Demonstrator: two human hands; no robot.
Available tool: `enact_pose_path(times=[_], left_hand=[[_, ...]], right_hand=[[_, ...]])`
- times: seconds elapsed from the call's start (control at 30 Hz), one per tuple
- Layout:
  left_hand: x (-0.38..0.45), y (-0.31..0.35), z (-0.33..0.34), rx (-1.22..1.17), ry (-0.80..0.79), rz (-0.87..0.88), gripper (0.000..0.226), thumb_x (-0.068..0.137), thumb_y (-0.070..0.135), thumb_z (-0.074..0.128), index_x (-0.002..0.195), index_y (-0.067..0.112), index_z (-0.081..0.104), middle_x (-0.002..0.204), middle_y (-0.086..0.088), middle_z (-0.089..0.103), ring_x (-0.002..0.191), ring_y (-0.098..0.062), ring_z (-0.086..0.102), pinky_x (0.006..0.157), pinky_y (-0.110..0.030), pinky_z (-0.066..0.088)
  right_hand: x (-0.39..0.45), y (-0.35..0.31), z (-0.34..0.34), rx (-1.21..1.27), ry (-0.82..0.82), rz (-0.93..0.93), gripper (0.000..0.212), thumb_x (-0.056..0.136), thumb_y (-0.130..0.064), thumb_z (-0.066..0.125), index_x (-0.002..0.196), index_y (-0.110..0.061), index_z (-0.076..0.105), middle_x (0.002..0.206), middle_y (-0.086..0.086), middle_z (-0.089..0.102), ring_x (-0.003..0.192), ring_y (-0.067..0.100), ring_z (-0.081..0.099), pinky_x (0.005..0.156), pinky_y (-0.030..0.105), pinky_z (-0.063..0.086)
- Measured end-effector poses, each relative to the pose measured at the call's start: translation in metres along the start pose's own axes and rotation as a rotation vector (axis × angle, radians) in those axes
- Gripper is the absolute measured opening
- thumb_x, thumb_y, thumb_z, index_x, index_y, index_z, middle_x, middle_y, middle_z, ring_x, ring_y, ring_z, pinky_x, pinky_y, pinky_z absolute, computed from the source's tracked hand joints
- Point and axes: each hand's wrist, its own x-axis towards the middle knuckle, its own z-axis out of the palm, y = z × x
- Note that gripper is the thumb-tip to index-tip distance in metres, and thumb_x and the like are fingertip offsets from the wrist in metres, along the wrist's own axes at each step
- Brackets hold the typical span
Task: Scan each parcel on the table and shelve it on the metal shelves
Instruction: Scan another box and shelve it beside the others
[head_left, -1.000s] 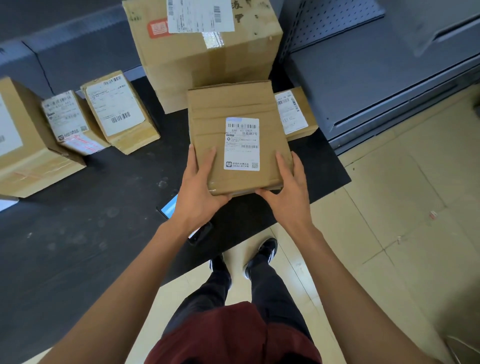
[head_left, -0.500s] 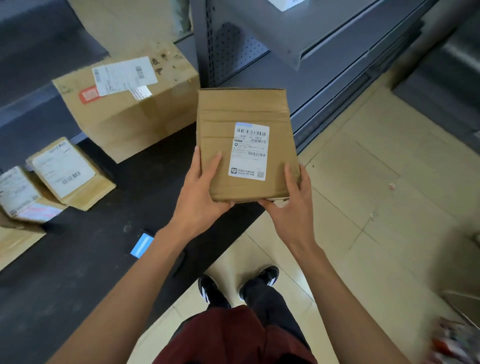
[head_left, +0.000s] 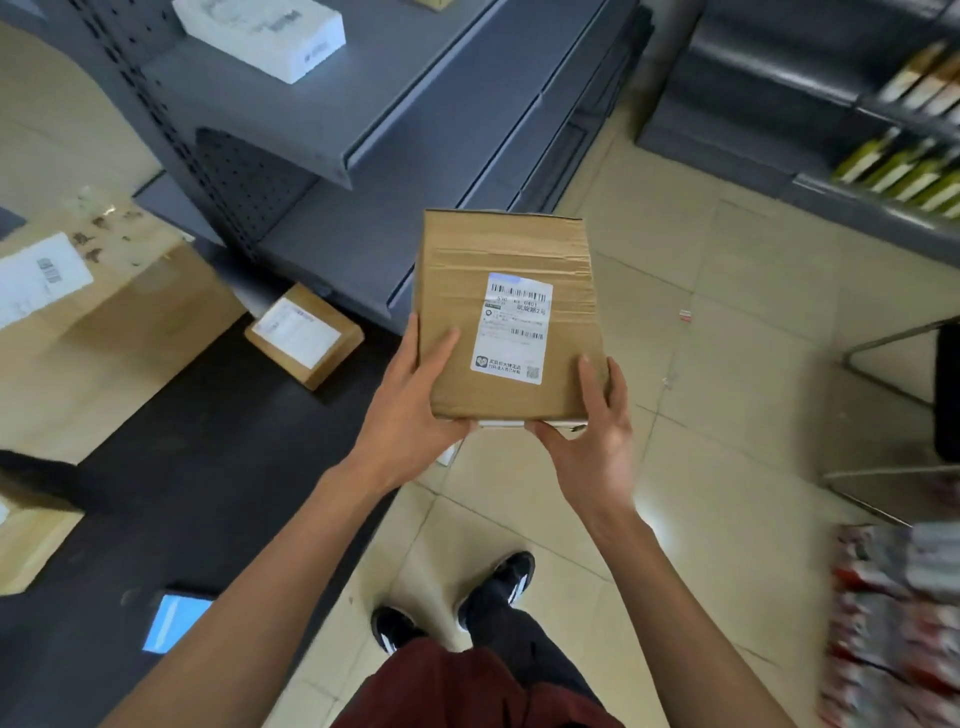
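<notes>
I hold a flat brown cardboard parcel with a white barcode label in the air, over the tiled floor beside the table's right end. My left hand grips its near left corner, thumb on top. My right hand grips the near right corner from below, thumb along the side. The grey metal shelves stand just beyond the parcel, with a white box on an upper shelf. The black table lies at my left.
On the table sit a small labelled parcel, a large box and a phone with a lit blue screen. More shelving with goods stands at the right. Red packets blur at the lower right.
I have turned right, carrying the parcel off the table toward the metal shelves. The table and its parcels have slid left in view. Both hands keep the same grip.
</notes>
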Motion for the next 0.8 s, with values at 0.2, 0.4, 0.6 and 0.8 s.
enact_pose_path(times=[0.2, 0.4, 0.6, 0.8], left_hand=[[0.057, 0.067, 0.032, -0.015, -0.049, 0.070, 0.116, 0.077, 0.028, 0.088, 0.157, 0.054, 0.010, 0.167, 0.024, -0.014, 0.156, -0.009, 0.005, 0.123, -0.050, 0.029], [0.103, 0.124, 0.042, 0.016, -0.049, 0.182, 0.116, 0.078, 0.027, 0.087, 0.159, 0.052, 0.008, 0.167, 0.024, -0.016, 0.156, -0.009, 0.009, 0.124, -0.041, 0.025], [0.160, 0.176, 0.036, -0.008, -0.014, 0.322, 0.115, 0.076, 0.024, 0.089, 0.158, 0.052, 0.013, 0.167, 0.026, -0.014, 0.151, 0.005, 0.007, 0.114, -0.022, 0.019], [0.219, 0.202, 0.038, -0.019, 0.014, 0.414, 0.116, 0.075, 0.021, 0.090, 0.157, 0.054, 0.015, 0.168, 0.026, -0.012, 0.141, 0.026, 0.000, 0.106, -0.002, 0.014]], right_hand=[[0.039, 0.032, -0.060, 0.036, 0.140, 0.011, 0.096, 0.075, -0.022, 0.091, 0.156, -0.024, 0.039, 0.165, 0.014, 0.023, 0.149, 0.030, 0.033, 0.113, 0.046, 0.042], [0.077, 0.040, -0.112, 0.064, 0.265, -0.054, 0.095, 0.075, -0.021, 0.091, 0.155, -0.018, 0.041, 0.164, 0.019, 0.025, 0.151, 0.033, 0.030, 0.117, 0.049, 0.038], [0.130, 0.033, -0.157, 0.053, 0.383, -0.119, 0.093, 0.075, -0.021, 0.091, 0.154, -0.015, 0.042, 0.161, 0.018, 0.030, 0.147, 0.032, 0.035, 0.113, 0.051, 0.041], [0.183, 0.032, -0.181, 0.026, 0.446, -0.149, 0.092, 0.076, -0.019, 0.089, 0.154, -0.014, 0.041, 0.162, 0.017, 0.028, 0.148, 0.033, 0.034, 0.113, 0.053, 0.041]])
